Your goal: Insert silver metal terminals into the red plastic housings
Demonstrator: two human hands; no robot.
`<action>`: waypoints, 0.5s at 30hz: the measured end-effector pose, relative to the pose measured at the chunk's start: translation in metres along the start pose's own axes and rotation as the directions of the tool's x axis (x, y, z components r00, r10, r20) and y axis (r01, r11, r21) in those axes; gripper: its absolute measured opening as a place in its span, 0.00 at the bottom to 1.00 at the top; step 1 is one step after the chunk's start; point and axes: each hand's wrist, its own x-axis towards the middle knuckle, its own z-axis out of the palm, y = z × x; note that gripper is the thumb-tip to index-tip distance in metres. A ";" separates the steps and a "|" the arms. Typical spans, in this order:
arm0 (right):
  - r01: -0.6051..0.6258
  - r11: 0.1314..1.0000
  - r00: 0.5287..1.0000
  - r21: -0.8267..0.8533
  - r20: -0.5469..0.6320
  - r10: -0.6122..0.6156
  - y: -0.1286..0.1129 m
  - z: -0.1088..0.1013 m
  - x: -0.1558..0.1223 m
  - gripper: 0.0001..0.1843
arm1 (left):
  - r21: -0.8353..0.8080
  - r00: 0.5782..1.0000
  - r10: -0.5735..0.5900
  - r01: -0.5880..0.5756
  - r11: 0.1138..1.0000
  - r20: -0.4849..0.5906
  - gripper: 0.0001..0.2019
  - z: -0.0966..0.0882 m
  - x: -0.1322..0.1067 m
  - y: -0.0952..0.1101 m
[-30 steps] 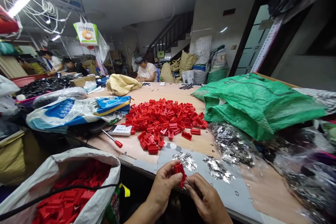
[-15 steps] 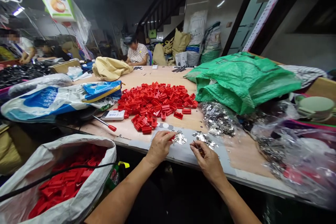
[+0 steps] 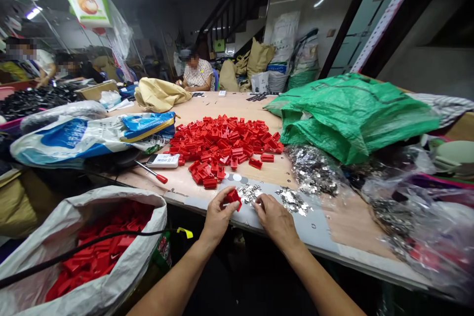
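My left hand (image 3: 217, 215) pinches a small red plastic housing (image 3: 234, 198) between thumb and fingers, just above the front of the table. My right hand (image 3: 277, 219) is closed with its fingertips drawn together, a short way right of that housing. What those fingertips hold, if anything, is hidden. Between and beyond the hands lies a small pile of flat silvery metal pieces (image 3: 249, 192). A second pile of metal pieces (image 3: 294, 201) spreads beside the right hand. Farther back is a big heap of red plastic housings (image 3: 225, 140).
At left, an open white sack (image 3: 148, 207) holds more red parts. A red-handled screwdriver (image 3: 161, 178) lies by a white box (image 3: 163, 160). A green woven sack (image 3: 355, 113) and clear bags of metal pieces (image 3: 314, 173) stand right. A person (image 3: 200, 74) sits across the table.
My left hand has turned and raised, bringing the red housing into fuller view. My right hand has shifted left toward it, and the dark thing seen in its fingers is now hidden.
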 end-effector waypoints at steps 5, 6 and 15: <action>-0.004 0.998 1.000 -0.063 0.012 0.004 -0.005 0.004 0.006 0.04 | -0.074 0.999 -0.051 0.052 0.996 0.005 0.20 0.002 -0.006 -0.007; -0.009 0.999 1.000 -0.052 0.013 0.009 -0.005 0.004 0.007 0.03 | -0.081 0.999 -0.052 0.052 0.995 0.003 0.20 0.002 -0.006 -0.008; -0.048 0.977 0.999 0.210 0.012 0.046 0.002 0.007 0.007 0.05 | -0.248 0.993 -0.114 0.105 0.963 -0.022 0.21 0.002 -0.009 -0.005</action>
